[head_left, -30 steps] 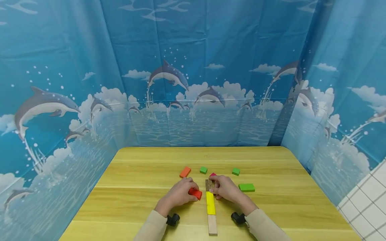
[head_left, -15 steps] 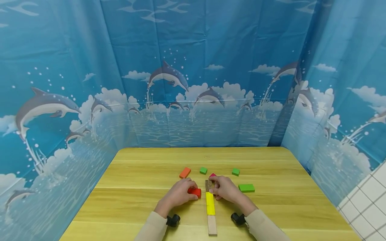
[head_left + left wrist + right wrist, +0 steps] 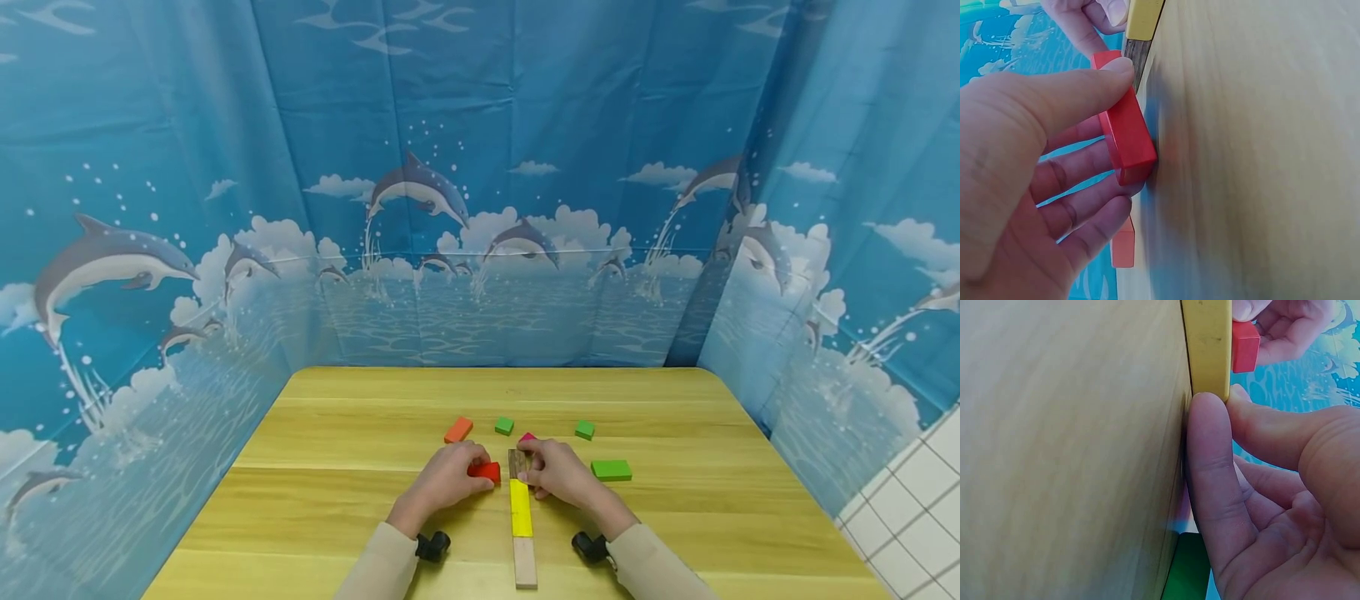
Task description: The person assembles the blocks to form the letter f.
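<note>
Left hand [image 3: 442, 482] grasps a red block [image 3: 1130, 134] – thumb across one side, fingers behind it in the left wrist view. The right hand [image 3: 564, 477] looks to have thumb and forefinger pinched on the dark brown block [image 3: 517, 462], near where it meets the yellow block [image 3: 521, 507]; how firm that grasp is, cannot tell, as the digits cover much of the contact.

Key relation: the red block is just left of the row, about level with the dark brown block in the head view, a small gap between, not touching. Its long axis runs roughly crosswise to the person; the row's runs straight away from them. So as held, red and row sit about square to each other – lining them up would, I judge, need a turn of the left wrist. Left hand has the red block; right hand is the one at the row, on its right side. Red looks tilted in the left wrist view; whether it touches the desk [image 3: 360, 417], cannot tell.

Row, far to near: dark brown, yellow, pale wooden block [image 3: 525, 562], end to end.

Rest: magenta block [image 3: 527, 436] just past the right hand's fingertips, orange block [image 3: 458, 430] beyond the left hand, small green blocks [image 3: 504, 426] farther off, long green block [image 3: 611, 470] right of the right hand. Dolphin-print curtain [image 3: 480, 317] behind.
</note>
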`<state>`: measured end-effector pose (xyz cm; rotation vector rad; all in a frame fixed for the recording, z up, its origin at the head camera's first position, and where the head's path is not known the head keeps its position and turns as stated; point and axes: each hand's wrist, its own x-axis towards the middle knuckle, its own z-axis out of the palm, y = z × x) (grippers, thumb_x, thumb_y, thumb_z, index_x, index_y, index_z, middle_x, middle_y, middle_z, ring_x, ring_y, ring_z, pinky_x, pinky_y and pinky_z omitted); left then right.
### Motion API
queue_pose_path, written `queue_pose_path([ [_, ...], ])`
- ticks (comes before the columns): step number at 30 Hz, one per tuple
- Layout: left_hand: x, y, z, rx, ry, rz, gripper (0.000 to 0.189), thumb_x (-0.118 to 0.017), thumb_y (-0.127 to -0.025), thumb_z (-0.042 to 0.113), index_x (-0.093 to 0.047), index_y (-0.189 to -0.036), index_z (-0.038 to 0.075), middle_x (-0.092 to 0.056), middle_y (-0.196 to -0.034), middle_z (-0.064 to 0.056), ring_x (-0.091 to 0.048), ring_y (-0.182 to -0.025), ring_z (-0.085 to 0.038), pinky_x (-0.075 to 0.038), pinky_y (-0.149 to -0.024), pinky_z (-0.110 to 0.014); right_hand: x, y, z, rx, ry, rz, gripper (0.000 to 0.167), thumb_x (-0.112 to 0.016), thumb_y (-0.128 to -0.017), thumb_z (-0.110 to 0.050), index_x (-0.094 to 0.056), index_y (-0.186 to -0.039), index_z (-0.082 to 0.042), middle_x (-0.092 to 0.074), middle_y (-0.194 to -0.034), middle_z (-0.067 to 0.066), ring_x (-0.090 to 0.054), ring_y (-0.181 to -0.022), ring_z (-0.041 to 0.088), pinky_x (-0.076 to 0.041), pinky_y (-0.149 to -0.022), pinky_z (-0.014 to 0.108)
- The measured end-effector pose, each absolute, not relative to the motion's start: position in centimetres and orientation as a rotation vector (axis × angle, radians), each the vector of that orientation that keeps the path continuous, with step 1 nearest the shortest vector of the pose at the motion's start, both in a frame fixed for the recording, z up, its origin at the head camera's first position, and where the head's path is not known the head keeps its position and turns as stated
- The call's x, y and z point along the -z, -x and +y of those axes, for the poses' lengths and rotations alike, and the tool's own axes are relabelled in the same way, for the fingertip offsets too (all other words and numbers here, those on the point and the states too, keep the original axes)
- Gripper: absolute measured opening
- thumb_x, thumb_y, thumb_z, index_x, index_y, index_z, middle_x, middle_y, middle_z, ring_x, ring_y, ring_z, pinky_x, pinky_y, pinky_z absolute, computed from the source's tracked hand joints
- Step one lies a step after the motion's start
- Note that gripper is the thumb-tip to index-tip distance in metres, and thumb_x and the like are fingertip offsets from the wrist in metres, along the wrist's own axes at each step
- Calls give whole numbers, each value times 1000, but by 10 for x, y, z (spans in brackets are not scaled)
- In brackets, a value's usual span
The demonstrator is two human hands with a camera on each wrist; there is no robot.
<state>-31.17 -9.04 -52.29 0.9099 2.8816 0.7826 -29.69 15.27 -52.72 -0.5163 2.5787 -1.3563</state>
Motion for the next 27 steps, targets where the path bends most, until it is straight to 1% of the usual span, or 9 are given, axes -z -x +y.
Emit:
queue_pose_path([
  [7, 525, 314, -89, -785, -917, 2901, 26, -81, -87, 35, -72, -106, 19, -62, -93, 13, -53, -77, -7, -48, -72, -25, 527, 298, 153, 1351, 519, 2580, 55, -72, -94, -7, -51, -144, 4, -59, -74, 8, -62, -57, 24, -57, -55, 33],
  [16, 524, 319, -85, -822, -870, 2884, 27, -80, -88, 35, -71, -107, 18, -64, -96, 11, -54, -77, -7, -49, -72, -25, 527, 296, 151, 1339, 508, 2589, 55, -72, -94, -8, -50, -144, 4, -59, -75, 8, -62, -57, 24, -57, -55, 34],
  [27, 522, 328, -79, -815, -876, 2899, 23, -82, -86, 31, -71, -101, 17, -62, -92, 8, -54, -76, -8, -50, -72, -26, 526, 296, 150, 1342, 495, 2590, 55, -72, -94, -7, -51, -143, 4, -59, -75, 8, -61, -56, 24, -57, -54, 34],
])
